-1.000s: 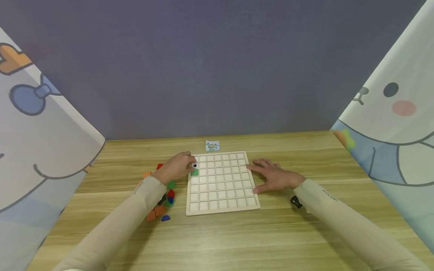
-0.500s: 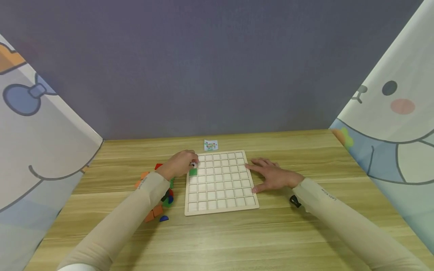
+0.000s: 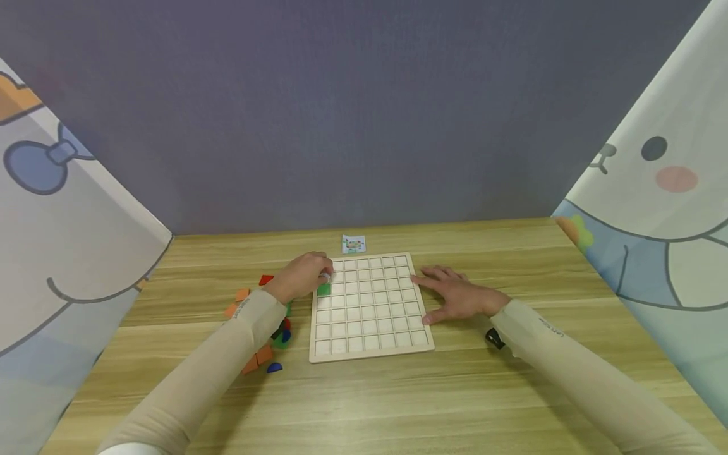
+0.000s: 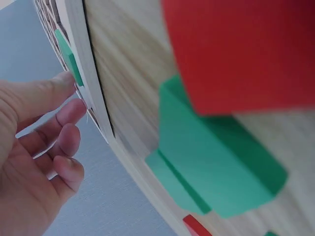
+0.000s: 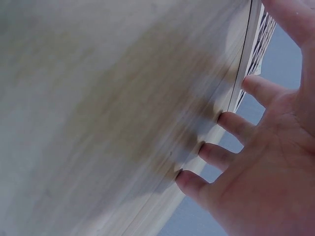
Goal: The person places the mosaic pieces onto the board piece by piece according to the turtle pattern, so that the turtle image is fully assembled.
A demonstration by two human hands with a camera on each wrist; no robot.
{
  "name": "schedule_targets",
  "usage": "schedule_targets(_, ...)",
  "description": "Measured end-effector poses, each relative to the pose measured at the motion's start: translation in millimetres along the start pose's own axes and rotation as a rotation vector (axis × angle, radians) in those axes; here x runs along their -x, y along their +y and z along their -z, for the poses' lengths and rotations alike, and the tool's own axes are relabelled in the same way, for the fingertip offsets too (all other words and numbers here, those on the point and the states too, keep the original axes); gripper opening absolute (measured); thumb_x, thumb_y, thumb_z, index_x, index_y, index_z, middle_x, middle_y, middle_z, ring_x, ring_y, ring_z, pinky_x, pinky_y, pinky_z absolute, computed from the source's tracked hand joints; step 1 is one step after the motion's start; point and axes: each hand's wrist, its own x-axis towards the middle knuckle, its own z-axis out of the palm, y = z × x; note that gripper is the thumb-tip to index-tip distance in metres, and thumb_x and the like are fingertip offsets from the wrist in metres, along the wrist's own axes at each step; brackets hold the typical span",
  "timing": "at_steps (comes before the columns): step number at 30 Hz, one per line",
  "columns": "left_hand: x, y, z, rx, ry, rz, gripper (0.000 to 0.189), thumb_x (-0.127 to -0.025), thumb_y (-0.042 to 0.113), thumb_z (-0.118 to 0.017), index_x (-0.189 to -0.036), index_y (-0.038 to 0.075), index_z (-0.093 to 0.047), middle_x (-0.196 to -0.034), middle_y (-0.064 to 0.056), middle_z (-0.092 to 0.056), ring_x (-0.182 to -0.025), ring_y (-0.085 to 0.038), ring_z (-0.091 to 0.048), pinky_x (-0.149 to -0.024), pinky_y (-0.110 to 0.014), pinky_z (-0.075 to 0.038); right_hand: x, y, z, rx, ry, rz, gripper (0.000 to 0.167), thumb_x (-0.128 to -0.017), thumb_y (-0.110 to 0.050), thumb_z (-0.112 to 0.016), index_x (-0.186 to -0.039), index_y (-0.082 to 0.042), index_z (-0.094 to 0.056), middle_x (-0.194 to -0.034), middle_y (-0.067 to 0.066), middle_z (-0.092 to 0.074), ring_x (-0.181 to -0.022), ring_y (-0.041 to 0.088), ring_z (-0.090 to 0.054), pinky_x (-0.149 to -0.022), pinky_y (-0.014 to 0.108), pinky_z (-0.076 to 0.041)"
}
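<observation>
At the left edge of a wooden grid board (image 3: 361,323), my left hand (image 3: 301,276) pinches a small white tile (image 3: 325,276) over a cell of the left column. Its fingers hide most of the tile. A green square tile (image 3: 323,289) lies in the cell just nearer to me, beside the thumb in the left wrist view. My right hand (image 3: 457,295) is spread at the board's right side, thumb and index finger on the rim. In the right wrist view, the other fingertips (image 5: 189,182) rest on the table.
Loose orange (image 3: 265,353), red, green and blue (image 3: 275,367) pieces lie left of the board, partly under the left forearm. A small picture card (image 3: 354,244) sits beyond the board. Some black object (image 3: 495,338) is by the right sleeve. A grey wall (image 3: 364,126) closes the back.
The white tile, which showed a black dot a second ago, is now mostly covered by the left fingers. The view shifted slightly; my right hand has stayed on the rim.
</observation>
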Motion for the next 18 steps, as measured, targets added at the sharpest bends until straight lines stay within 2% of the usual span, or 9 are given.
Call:
schedule_targets(9,1.1,0.1,1.3,0.001,0.006,-0.041,0.011,-0.086,0.003,-0.069,-0.092,0.012,-0.069,-0.093,0.001,-0.060,-0.085,-0.017,-0.057,-0.074,-0.030,-0.049,0.1,0,0,-0.007,-0.001,0.000,0.093,-0.080,-0.058,-0.067,-0.151,-0.016,-0.024,-0.154,0.019,-0.012,-0.137,0.045,-0.005,-0.098,0.073,-0.008)
schedule_targets(14,5.3,1.0,4.4,-0.012,0.014,-0.055,0.014,-0.087,0.002,-0.067,-0.097,0.010,-0.069,-0.095,-0.002,-0.058,-0.086,-0.018,-0.057,-0.073,-0.030,-0.049,1.3,-3,1,-0.004,-0.002,-0.001,0.093,-0.080,-0.057,-0.067,-0.151,-0.016,-0.025,-0.154,0.019,-0.012,-0.138,0.045,-0.005,-0.098,0.073,-0.008)
schedule_targets(18,16.4,-4.1,11.5,-0.007,0.077,-0.093,0.018,-0.087,0.002,-0.067,-0.105,0.006,-0.068,-0.098,-0.006,-0.058,-0.086,-0.019,-0.057,-0.072,-0.030,-0.050,2.2,-3,1,-0.001,0.002,0.004,0.093,-0.080,-0.056,-0.067,-0.151,-0.015,-0.025,-0.154,0.019,-0.012,-0.138,0.045,-0.006,-0.098,0.073,-0.008)
